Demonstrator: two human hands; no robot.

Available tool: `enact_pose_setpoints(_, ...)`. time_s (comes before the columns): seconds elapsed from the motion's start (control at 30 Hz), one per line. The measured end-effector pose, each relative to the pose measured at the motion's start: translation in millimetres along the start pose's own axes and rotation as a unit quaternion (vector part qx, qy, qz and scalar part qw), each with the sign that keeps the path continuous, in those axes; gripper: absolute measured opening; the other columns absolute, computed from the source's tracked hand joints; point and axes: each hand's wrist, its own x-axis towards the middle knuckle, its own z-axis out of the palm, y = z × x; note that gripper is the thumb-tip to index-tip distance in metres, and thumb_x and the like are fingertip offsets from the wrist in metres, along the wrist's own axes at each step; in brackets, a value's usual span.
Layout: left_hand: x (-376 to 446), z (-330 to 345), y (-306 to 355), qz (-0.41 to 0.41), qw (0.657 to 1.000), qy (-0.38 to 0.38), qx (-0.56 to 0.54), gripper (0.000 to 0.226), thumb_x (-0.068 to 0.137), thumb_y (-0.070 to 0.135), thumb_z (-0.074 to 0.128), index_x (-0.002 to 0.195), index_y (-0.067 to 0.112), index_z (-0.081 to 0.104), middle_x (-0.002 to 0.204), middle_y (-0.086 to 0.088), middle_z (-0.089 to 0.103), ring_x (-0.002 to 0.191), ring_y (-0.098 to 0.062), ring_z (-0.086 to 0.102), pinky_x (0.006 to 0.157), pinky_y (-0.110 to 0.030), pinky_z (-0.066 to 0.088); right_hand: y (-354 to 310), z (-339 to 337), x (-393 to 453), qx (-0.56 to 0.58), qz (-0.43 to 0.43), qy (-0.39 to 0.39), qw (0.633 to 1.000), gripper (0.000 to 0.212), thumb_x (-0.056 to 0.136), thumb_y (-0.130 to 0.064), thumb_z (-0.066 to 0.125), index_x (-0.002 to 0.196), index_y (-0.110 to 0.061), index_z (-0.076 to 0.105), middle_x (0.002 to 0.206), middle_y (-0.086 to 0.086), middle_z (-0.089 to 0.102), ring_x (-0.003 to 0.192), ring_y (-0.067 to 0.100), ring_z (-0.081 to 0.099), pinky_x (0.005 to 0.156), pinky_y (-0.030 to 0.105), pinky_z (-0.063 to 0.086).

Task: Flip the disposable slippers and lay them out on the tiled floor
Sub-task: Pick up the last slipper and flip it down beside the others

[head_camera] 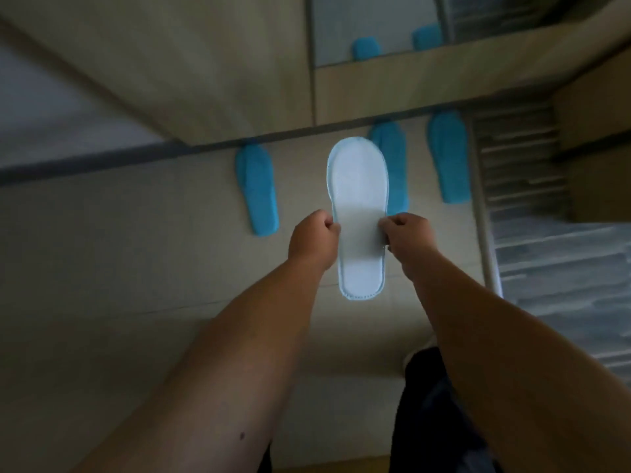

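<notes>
I hold a disposable slipper [358, 186] above the tiled floor [136, 261], its pale sole facing me and its toe pointing away. My left hand [312, 240] pinches its left edge and my right hand [409, 238] pinches its right edge, both near the middle. Three blue slippers lie flat on the floor by the wall: one at the left [257, 189], one partly hidden behind the held slipper [394, 165], and one at the right [449, 157].
A wooden cabinet front [205, 73] rises just behind the slippers, with a mirror panel [375, 29] reflecting two blue slippers. A striped mat or rug [532, 199] lies at the right. My dark-clothed legs [437, 421] are at the bottom.
</notes>
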Motion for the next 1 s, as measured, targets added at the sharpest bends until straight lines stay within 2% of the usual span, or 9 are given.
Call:
enact_pose_setpoints(0.1,9.3,-81.9,-72.4,-0.022,0.999,0.022,0.018,0.014,0.087,0.023,0.053,0.084,0.013,0.062,0.091,-0.016,0.071,0.087,-0.033,0.065,0.076,-0.038,0.052,-23.6,95.3,-38.7,0.008,0.001,-0.042,0.999,0.010,0.085,-0.017,0.066,0.076,-0.012,0.069,0.068,0.006,0.066,0.065,0.024,0.060,0.062,0.034,0.050)
enact_pose_setpoints(0.23,17.1,-170.4,-144.7,-0.051,0.997,0.052,0.036,0.017,0.089,0.022,0.052,0.085,0.008,0.063,0.087,-0.015,0.070,0.084,-0.034,0.063,0.066,-0.032,0.041,-56.5,202.1,-76.1,0.023,-0.010,-0.077,0.997,0.012,0.086,-0.014,0.064,0.074,-0.012,0.067,0.067,0.007,0.065,0.064,0.023,0.059,0.063,0.035,0.050)
enact_pose_setpoints(0.33,23.4,-203.6,-179.9,-0.060,0.995,0.069,0.027,0.017,0.090,0.021,0.053,0.089,0.009,0.064,0.089,-0.016,0.070,0.085,-0.034,0.064,0.070,-0.034,0.046,-71.5,247.5,-85.9,0.014,-0.020,-0.088,0.996,0.016,0.087,-0.018,0.063,0.072,-0.016,0.066,0.072,0.007,0.066,0.069,0.024,0.063,0.070,0.040,0.056)
enact_pose_setpoints(0.43,31.8,-211.8,-202.3,-0.072,0.995,0.072,-0.003,0.016,0.092,0.022,0.052,0.092,0.011,0.065,0.092,-0.014,0.070,0.087,-0.033,0.065,0.073,-0.034,0.049,-77.9,266.7,-85.6,-0.018,-0.031,-0.102,0.994,0.015,0.089,-0.021,0.062,0.076,-0.016,0.067,0.078,0.010,0.069,0.069,0.022,0.061,0.070,0.040,0.056)
enact_pose_setpoints(0.63,55.9,-197.9,-225.7,-0.077,0.992,0.091,-0.044,0.016,0.093,0.021,0.052,0.091,0.010,0.064,0.090,-0.012,0.070,0.087,-0.033,0.065,0.074,-0.037,0.051,-76.9,286.4,-62.1,-0.051,-0.039,-0.106,0.992,0.015,0.091,-0.020,0.062,0.078,-0.013,0.066,0.082,0.012,0.068,0.059,0.017,0.054,0.054,0.030,0.047)
enact_pose_setpoints(0.83,79.4,-185.0,-244.1,-0.101,0.988,0.102,-0.062,0.018,0.092,0.021,0.051,0.091,0.012,0.065,0.088,-0.010,0.070,0.087,-0.033,0.066,0.076,-0.039,0.053,-72.4,307.1,-40.7,-0.054,-0.063,-0.118,0.990,0.020,0.091,-0.025,0.062,0.091,-0.006,0.067,0.078,0.005,0.062,0.067,0.018,0.055,0.068,0.036,0.054)
enact_pose_setpoints(0.93,90.1,-182.6,-242.7,-0.108,0.985,0.120,-0.061,0.019,0.091,0.025,0.051,0.101,0.013,0.063,0.101,-0.011,0.070,0.094,-0.033,0.065,0.079,-0.037,0.051,-73.4,315.5,-32.8,-0.043,-0.081,-0.110,0.990,0.017,0.090,-0.026,0.063,0.085,-0.010,0.066,0.076,0.004,0.061,0.067,0.018,0.056,0.071,0.038,0.055)
enact_pose_setpoints(1.0,96.9,-181.4,-237.7,-0.103,0.985,0.126,-0.061,0.027,0.091,0.029,0.053,0.110,0.012,0.059,0.108,-0.012,0.068,0.099,-0.033,0.063,0.081,-0.035,0.049,-76.4,322.1,-29.8,-0.034,-0.086,-0.107,0.990,0.019,0.089,-0.028,0.062,0.087,-0.010,0.066,0.084,0.006,0.066,0.077,0.022,0.063,0.079,0.041,0.059)
